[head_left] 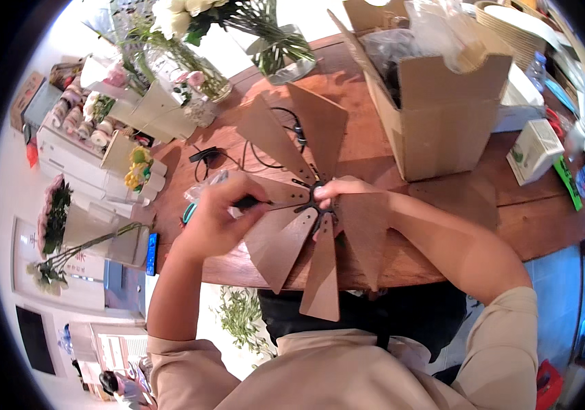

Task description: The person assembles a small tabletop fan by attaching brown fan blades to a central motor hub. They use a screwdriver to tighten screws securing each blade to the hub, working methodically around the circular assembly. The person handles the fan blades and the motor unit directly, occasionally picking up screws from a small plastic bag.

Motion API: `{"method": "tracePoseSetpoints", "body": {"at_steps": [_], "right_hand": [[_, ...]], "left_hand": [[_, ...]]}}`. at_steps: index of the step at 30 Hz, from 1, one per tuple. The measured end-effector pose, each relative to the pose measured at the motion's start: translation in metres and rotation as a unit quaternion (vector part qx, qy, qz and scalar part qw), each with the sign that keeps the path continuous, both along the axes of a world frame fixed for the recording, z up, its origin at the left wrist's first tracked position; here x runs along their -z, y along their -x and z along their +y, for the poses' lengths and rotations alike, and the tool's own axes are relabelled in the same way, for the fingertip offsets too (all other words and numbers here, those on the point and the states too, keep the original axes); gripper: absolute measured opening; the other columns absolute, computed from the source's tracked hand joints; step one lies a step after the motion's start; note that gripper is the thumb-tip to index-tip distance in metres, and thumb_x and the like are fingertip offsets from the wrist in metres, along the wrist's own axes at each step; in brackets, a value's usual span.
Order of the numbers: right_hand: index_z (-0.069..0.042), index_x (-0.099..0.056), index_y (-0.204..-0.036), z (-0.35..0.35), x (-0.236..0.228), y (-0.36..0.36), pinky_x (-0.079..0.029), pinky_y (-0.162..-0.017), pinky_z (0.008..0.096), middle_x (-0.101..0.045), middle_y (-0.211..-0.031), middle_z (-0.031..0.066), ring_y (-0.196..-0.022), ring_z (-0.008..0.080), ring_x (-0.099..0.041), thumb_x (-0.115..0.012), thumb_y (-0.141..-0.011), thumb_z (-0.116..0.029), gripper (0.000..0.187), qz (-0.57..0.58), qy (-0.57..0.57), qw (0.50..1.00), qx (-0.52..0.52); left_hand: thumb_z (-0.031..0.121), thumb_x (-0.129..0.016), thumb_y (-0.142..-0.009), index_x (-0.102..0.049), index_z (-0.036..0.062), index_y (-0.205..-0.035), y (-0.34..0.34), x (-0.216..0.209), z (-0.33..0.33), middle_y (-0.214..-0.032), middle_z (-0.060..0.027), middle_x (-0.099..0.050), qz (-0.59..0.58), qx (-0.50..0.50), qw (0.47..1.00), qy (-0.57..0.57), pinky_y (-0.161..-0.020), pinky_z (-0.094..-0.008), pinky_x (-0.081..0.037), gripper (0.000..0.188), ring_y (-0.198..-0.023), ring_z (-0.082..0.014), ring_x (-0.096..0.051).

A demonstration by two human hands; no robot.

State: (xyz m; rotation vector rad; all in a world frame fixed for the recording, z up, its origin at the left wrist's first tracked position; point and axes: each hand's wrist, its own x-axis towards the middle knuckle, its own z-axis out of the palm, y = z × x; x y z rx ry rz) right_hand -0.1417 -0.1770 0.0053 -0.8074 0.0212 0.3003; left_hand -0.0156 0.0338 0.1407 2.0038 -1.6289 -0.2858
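1. Brown blades (320, 290) fan out in front of you, all ringed about one dark hub (317, 194), and that hub is where the action is, at the near side of the wooden table (364, 140).

2. Over to your left hand (227, 205): fingers curled in tight, pinching a slim dark tool (248, 201), its thin end reaching toward the hub. Whether the tip touches anything is too small to call.

3. Your right hand (350, 188) comes across from the other side, thumb pressed down onto the hub. Fingers underneath are hidden, so I cannot tell if they close round it.

4. Step in hand, by my reading: work at the joint between blade and hub, one hand bracing, the other handling the tool. The next move seems to call for a steady hub and a tip squared up to the small dark spots at the blade's root.

5. Now the lie of it! Broad face up toward you, no single long axis overall; each blade runs outward from the centre, narrow at the root, wide at the end. One upper blade (323, 123) points away from you; the lowest points at your body, its end out past the table edge.

6. Your tool's long axis runs roughly sideways, hub end to the right.
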Motion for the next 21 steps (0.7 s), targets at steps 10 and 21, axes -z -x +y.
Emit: {"method": "tracePoseSetpoints", "body": {"at_steps": [10,21], "right_hand": [[0.006,-0.057,-0.117,-0.001,0.021,-0.012,-0.058,-0.085,0.0526,-0.066,-0.104,0.0184,-0.089,0.0423,-0.070,-0.058,-0.094,-0.021,0.036,0.022,-0.129,0.991,-0.023],[-0.001,-0.056,-0.106,-0.001,0.008,0.000,-0.060,-0.083,0.0507,-0.065,-0.104,0.0089,-0.101,0.0461,-0.069,-0.051,-0.101,-0.022,0.022,0.045,-0.032,0.997,0.060]], "left_hand": [[0.008,-0.060,-0.096,-0.062,0.0020,-0.090,-0.130,0.068,0.118,-0.078,-0.0009,-0.060,0.142,-0.318,0.931,0.108,-0.068,-0.0245,-0.044,0.008,-0.074,-0.0087,-0.054],[0.014,-0.068,-0.086,-0.069,-0.0045,-0.093,-0.144,0.113,0.054,-0.083,-0.0271,-0.068,-0.074,-0.274,0.958,0.034,-0.073,-0.0459,-0.052,0.020,-0.082,-0.0431,-0.067]]}}
